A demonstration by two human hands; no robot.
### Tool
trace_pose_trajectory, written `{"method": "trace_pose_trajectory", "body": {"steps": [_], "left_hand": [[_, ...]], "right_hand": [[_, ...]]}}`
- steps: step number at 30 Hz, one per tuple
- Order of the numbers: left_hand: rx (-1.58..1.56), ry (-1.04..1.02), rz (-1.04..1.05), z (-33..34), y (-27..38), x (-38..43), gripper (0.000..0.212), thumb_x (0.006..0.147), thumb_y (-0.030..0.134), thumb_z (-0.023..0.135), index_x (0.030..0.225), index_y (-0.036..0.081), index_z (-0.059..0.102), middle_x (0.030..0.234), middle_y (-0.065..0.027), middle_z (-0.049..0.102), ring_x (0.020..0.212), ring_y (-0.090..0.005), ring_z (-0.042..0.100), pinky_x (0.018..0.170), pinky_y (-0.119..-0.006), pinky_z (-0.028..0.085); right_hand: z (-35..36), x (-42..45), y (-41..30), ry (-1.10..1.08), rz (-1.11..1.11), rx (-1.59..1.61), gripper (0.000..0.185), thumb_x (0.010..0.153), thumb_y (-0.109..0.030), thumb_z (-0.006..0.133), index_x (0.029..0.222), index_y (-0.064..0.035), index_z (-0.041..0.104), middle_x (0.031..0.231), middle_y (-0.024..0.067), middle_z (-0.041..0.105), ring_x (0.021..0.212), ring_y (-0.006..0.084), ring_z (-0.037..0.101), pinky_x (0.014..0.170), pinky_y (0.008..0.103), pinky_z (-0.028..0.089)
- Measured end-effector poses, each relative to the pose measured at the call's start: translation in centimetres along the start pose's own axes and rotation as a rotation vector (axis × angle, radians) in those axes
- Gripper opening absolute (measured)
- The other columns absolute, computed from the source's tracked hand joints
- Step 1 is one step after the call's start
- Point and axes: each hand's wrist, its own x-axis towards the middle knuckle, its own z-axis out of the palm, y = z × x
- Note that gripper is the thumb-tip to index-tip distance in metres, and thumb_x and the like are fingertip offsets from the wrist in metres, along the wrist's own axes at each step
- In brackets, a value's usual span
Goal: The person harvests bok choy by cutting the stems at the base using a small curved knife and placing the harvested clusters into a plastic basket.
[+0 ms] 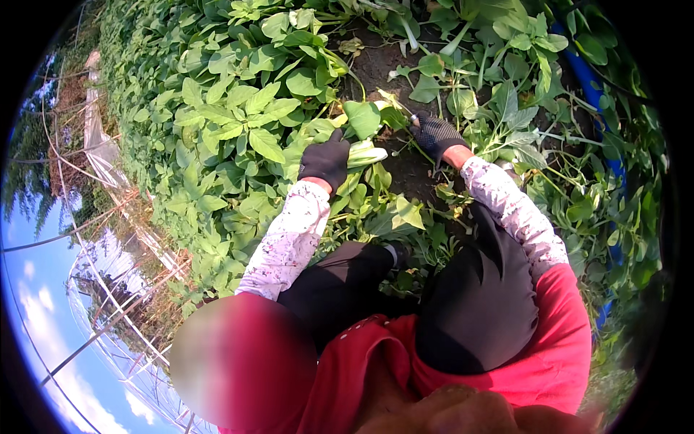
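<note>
My left hand (327,161), in a dark glove, is closed around a leafy green vegetable like bok choy. The pale, thick stem base (366,154) sticks out to the right of the fist, and its leaves spread to the left, partly hidden by the hand. In my right hand (437,134), gloved with a dotted grip pattern, is a small knife (415,117). Its thin blade points up and to the left, over the leaves; most of the handle is hidden in the fist. Dark bare soil (409,176) lies between the two hands, and the blade is apart from the stem base.
Dense green leafy plants (227,119) fill the bed to the left. Weeds and cut stems (455,40) lie at the upper right. A blue hose or strip (591,81) runs along the right side. Metal hoops (103,271) and plastic sheeting (103,157) stand at far left.
</note>
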Motion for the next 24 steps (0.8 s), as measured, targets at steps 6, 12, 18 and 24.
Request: {"method": "trace_pose_trajectory", "body": {"steps": [6, 12, 18, 24], "left_hand": [[-0.101, 0.137, 0.083, 2.9, -0.8, -0.1, 0.022, 0.072, 0.005, 0.051, 0.093, 0.006, 0.057, 0.108, -0.0121, 0.052, 0.079, -0.0356, 0.060, 0.070, -0.044, 0.047], [-0.335, 0.332, 0.038, 0.7, -1.5, -2.7, 0.025, 0.073, 0.019, 0.060, 0.097, 0.010, 0.058, 0.100, -0.0087, 0.053, 0.086, -0.0313, 0.056, 0.073, -0.040, 0.045], [-1.248, 0.168, 0.020, -2.1, -3.9, -5.7, 0.046, 0.062, 0.000, 0.069, 0.106, 0.000, 0.055, 0.097, -0.0084, 0.063, 0.086, -0.0152, 0.060, 0.077, -0.027, 0.046], [-1.448, 0.086, 0.149, -2.6, -2.4, -7.3, 0.066, 0.059, -0.001, 0.076, 0.118, 0.002, 0.046, 0.105, -0.0069, 0.058, 0.093, -0.0154, 0.057, 0.079, -0.028, 0.048]], "right_hand": [[-0.4, -0.3, -0.6, -0.064, 0.053, -0.046, 0.036, 0.089, -0.030, 0.038, 0.108, -0.0031, 0.052, 0.102, 0.0222, 0.058, 0.094, 0.0371, 0.057, 0.082, 0.0427, 0.044], [-1.4, -2.9, 0.3, 0.032, 0.018, -0.007, 0.034, 0.084, -0.031, 0.048, 0.101, -0.0022, 0.056, 0.093, 0.0208, 0.061, 0.085, 0.0377, 0.058, 0.076, 0.0428, 0.046], [-5.8, -3.7, -1.9, 0.164, -0.156, 1.132, 0.036, 0.075, -0.016, 0.065, 0.106, -0.0047, 0.051, 0.083, 0.0021, 0.057, 0.062, 0.0106, 0.051, 0.054, 0.0231, 0.041], [-7.7, -5.8, -7.9, -0.038, -0.293, 1.360, 0.048, 0.072, -0.016, 0.071, 0.114, -0.0094, 0.048, 0.081, -0.0034, 0.052, 0.062, 0.0038, 0.045, 0.048, 0.0181, 0.036]]}}
